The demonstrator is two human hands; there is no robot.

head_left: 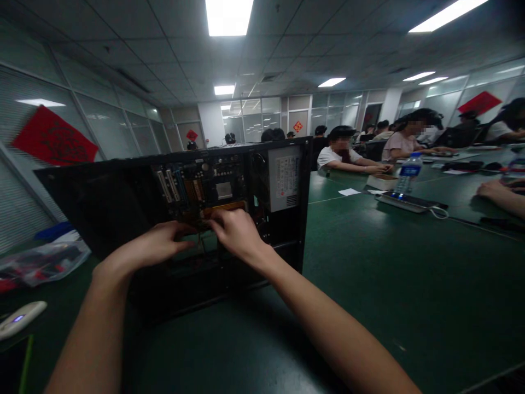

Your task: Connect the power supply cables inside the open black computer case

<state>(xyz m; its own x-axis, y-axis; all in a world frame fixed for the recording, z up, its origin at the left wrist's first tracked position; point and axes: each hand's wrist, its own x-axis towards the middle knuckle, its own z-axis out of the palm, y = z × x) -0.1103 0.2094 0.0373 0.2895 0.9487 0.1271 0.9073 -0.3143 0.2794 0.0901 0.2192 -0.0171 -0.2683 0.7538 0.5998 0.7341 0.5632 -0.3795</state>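
Here's the black computer case [118, 197], upright on the counter [369, 284] around both grips, open side toward the wearer, long axis running left to right! Left grip [156, 243] and right grip [240, 232] nearly meet below the circuit board's [209, 174] pale chip [224, 190]; clamped or apart, I can't tell.

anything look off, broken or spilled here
Nothing stands out as spilled or damaged. The computer case has an open side, baring its motherboard and power supply, but the left hand and right hand reach inside. Its lower interior is too dark to judge.
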